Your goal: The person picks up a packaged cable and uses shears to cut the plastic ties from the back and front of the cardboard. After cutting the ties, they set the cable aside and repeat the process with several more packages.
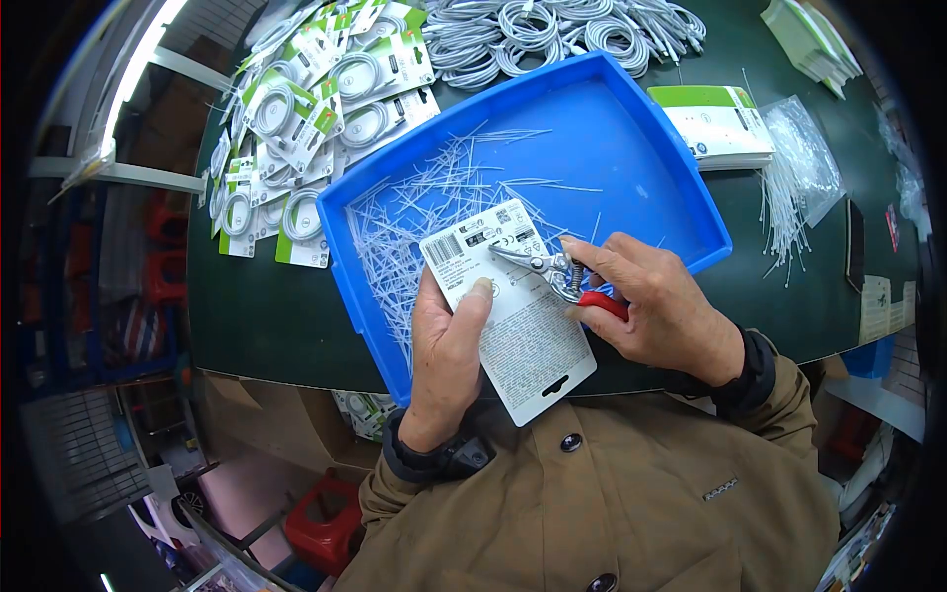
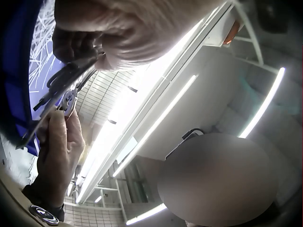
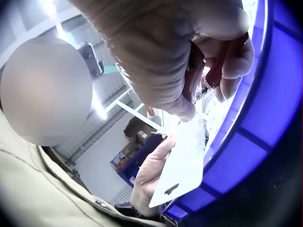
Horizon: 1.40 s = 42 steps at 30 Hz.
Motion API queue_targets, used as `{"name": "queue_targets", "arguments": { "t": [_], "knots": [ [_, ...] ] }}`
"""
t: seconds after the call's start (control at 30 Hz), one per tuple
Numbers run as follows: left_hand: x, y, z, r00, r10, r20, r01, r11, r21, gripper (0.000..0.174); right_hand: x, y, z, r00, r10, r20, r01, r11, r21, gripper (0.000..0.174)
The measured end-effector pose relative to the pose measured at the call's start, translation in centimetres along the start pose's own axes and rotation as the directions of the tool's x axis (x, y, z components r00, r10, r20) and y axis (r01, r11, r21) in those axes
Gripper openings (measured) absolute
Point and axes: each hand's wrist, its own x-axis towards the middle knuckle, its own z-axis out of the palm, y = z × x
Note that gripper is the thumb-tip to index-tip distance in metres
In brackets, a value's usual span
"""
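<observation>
My left hand (image 1: pixel 446 350) holds a white printed card (image 1: pixel 538 345) over the blue tray, thumb on the text side and fingers hidden behind. A barcode is at the card's far end, and a hang hole is at the near end. In my right hand (image 1: pixel 666 306) are red-handled cutting pliers (image 1: pixel 564 271), their silver jaws lying over the card near its barcode end. The right wrist view shows the fingers wrapped around the red handles (image 3: pixel 222 64), with the card (image 3: pixel 182 165) below. In the left wrist view, the card (image 2: pixel 59 90) appears edge-on.
Many cut white plastic strips (image 1: pixel 395 237) lie in the blue tray (image 1: pixel 720 242). Packaged cables on green-and-white cards (image 1: pixel 365 74) are piled at left, coiled grey cables (image 1: pixel 528 25) behind. At right are stacked cards (image 1: pixel 715 123), white cable ties (image 1: pixel 784 222) and a clear bag (image 1: pixel 809 158).
</observation>
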Motion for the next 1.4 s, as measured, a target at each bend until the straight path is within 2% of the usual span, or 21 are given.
{"name": "queue_targets", "arguments": {
  "t": [0.1, 0.13, 0.17, 0.27, 0.3, 0.33, 0.4, 0.43, 0.53, 0.63, 0.73, 0.93, 1.03, 1.13, 1.17, 1.27, 1.4],
  "knots": [
    [-0.1, 0.9, -1.1, 0.999, 0.025, -0.029, -0.026, 0.999, -0.041, 0.042, 0.2, 0.5, -0.7, 0.998, -0.042, -0.056, 0.047, 0.995, 0.087, 0.059],
    [-0.2, 1.4, -1.6, 0.999, 0.031, -0.041, -0.033, 0.998, -0.052, 0.041, 0.3, 0.2, -1.6, 0.999, -0.014, -0.040, 0.017, 0.996, 0.093, 0.061],
    [0.0, 1.6, -2.7, 0.998, 0.047, -0.045, -0.051, 0.995, -0.091, 0.036, 0.6, 0.1, -2.2, 0.997, -0.029, -0.078, 0.037, 0.993, 0.109, 0.062],
    [0.2, 2.7, -5.2, 0.981, -0.052, -0.189, 0.001, 0.965, -0.261, 0.043, 1.7, -1.4, -3.8, 0.992, -0.062, -0.107, 0.075, 0.990, 0.118, 0.066],
    [0.1, 2.7, -6.4, 0.995, -0.072, -0.068, 0.043, 0.932, -0.361, 0.039, 2.2, -2.0, -4.0, 0.992, -0.072, -0.101, 0.083, 0.990, 0.113, 0.067],
    [0.6, 1.9, -8.9, 0.966, 0.075, 0.248, 0.056, 0.874, -0.483, 0.031, 2.7, -2.6, -3.9, 0.991, -0.102, -0.087, 0.112, 0.987, 0.118, 0.069],
    [1.7, 0.9, -9.5, 0.838, 0.261, 0.479, 0.065, 0.824, -0.563, 0.028, 3.4, -3.6, -3.2, 0.986, -0.156, -0.059, 0.163, 0.978, 0.128, 0.074],
    [2.0, 1.0, -9.7, 0.812, 0.228, 0.537, 0.115, 0.840, -0.531, 0.032, 3.7, -4.0, -2.7, 0.981, -0.194, -0.026, 0.196, 0.974, 0.115, 0.074],
    [1.3, 0.9, -8.7, 0.818, 0.173, 0.548, 0.216, 0.791, -0.572, 0.040, 4.6, -5.7, -1.8, 0.955, -0.280, 0.095, 0.276, 0.960, 0.051, 0.076],
    [0.4, 1.5, -7.7, 0.849, 0.173, 0.500, 0.172, 0.804, -0.570, 0.042, 4.9, -6.6, -0.9, 0.938, -0.323, 0.125, 0.318, 0.946, 0.059, 0.075],
    [1.0, 1.3, -8.2, 0.826, 0.220, 0.520, 0.099, 0.850, -0.517, 0.044, 4.8, -6.7, -0.1, 0.932, -0.346, 0.112, 0.338, 0.938, 0.081, 0.075],
    [-0.2, 2.1, -6.9, 0.910, 0.155, 0.385, 0.080, 0.844, -0.530, 0.044, 4.7, -6.4, 0.4, 0.937, -0.330, 0.112, 0.320, 0.943, 0.092, 0.073],
    [0.4, 2.0, -7.0, 0.894, 0.187, 0.407, 0.043, 0.869, -0.494, 0.043, 4.7, -6.4, 0.4, 0.943, -0.311, 0.117, 0.296, 0.946, 0.128, 0.069],
    [0.8, 1.7, -7.5, 0.884, 0.249, 0.396, -0.056, 0.897, -0.438, 0.041, 4.9, -6.2, -0.1, 0.944, -0.293, 0.150, 0.251, 0.935, 0.248, 0.063],
    [1.0, 1.7, -7.6, 0.882, 0.296, 0.367, -0.145, 0.911, -0.386, 0.036, 5.0, -6.1, -0.3, 0.943, -0.289, 0.164, 0.232, 0.926, 0.299, 0.061],
    [0.8, 2.4, -8.1, 0.884, 0.343, 0.319, -0.270, 0.930, -0.250, 0.033, 5.3, -5.5, -0.3, 0.940, -0.270, 0.207, 0.139, 0.860, 0.491, 0.056],
    [0.1, 3.1, -7.8, 0.907, 0.354, 0.228, -0.343, 0.935, -0.085, 0.036, 5.3, -5.4, -1.2, 0.931, -0.234, 0.279, 0.073, 0.870, 0.487, 0.055]
  ]
}}
